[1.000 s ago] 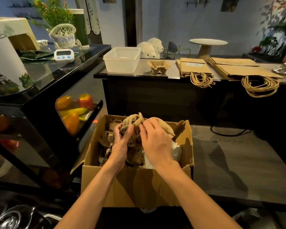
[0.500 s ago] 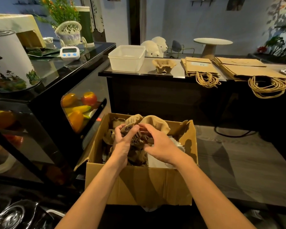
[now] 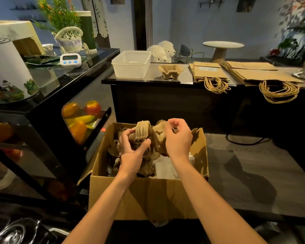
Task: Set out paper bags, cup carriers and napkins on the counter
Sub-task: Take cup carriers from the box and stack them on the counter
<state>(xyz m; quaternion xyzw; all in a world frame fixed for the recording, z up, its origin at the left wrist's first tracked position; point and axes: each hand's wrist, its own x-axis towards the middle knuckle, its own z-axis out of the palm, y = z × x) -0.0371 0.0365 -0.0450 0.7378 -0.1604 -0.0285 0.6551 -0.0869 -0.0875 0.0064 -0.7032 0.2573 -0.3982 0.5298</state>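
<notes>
1. Head view showed us our left hand (image 3: 132,152) with its fingers (image 3: 146,142) closed around a stack of cup carriers (image 3: 143,132), held just above the cardboard box (image 3: 148,198).
2. Our right hand (image 3: 179,140) had its fingers pinched on one cup carrier (image 3: 158,136) at the side of that stack, as if to peel it off.
3. We thought the carriers could stick together. Then two or three might come off at once, or the thin pulp might tear if we pulled hard.
4. We thought the stack could also slip and fall back into the box, because only one hand held it.
5. The box was open. It held more brown carriers and some white paper (image 3: 165,168), maybe the napkins, but we could not tell.
6. On the table (image 3: 148,79), one carrier (image 3: 171,71) sat by itself already.
7. A clear plastic tub (image 3: 131,65) stood beside it. It looked empty, though we were not sure.
8. Two piles of paper bags (image 3: 207,71) lay flat farther right, with their rope handles hanging over the edge.
</notes>
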